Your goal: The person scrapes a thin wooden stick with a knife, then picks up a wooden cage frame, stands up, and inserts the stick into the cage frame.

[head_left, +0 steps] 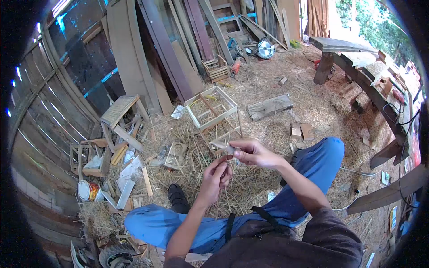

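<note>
Your right hand (pixel 252 153) pinches a thin wood strip (pixel 222 144); left hand (pixel 216 175) closed on its lower end, just below. Open wooden frame (pixel 214 111) sits beyond both grips, slats only partly fitted; strip not yet attached.

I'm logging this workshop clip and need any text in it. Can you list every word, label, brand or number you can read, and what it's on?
None can be read.
The red and white can at the lower left seems to carry a label, but it is too small and blurred to read.
The small piece held between the left hand and right hand shows no lettering.
</note>
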The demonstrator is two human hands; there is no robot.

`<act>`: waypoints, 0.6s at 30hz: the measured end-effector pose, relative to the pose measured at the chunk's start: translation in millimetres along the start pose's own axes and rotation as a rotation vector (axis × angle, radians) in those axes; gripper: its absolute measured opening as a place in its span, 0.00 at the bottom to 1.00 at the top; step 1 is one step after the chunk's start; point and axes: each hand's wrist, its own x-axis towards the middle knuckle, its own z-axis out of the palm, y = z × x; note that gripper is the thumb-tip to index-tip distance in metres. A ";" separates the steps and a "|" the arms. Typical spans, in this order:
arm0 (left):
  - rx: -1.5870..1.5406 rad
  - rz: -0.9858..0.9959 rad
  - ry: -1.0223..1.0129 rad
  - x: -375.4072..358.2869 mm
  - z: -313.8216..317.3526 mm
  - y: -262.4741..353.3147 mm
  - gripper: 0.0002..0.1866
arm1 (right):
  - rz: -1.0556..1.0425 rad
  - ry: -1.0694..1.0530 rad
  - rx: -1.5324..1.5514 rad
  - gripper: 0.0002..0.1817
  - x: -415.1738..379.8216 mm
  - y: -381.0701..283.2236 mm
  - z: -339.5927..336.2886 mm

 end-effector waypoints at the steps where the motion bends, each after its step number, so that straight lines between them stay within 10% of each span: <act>1: -0.019 0.036 0.002 3.7 -1.7 -3.2 0.15 | -0.021 0.010 -0.029 0.28 3.0 5.1 4.5; 13: 0.362 0.111 0.109 -8.3 -5.7 -2.4 0.17 | -0.190 0.489 -0.694 0.22 7.7 -0.2 -16.9; 18: 0.231 0.058 0.169 -12.2 0.4 -2.6 0.18 | -0.192 0.307 -0.912 0.21 0.7 -0.9 11.9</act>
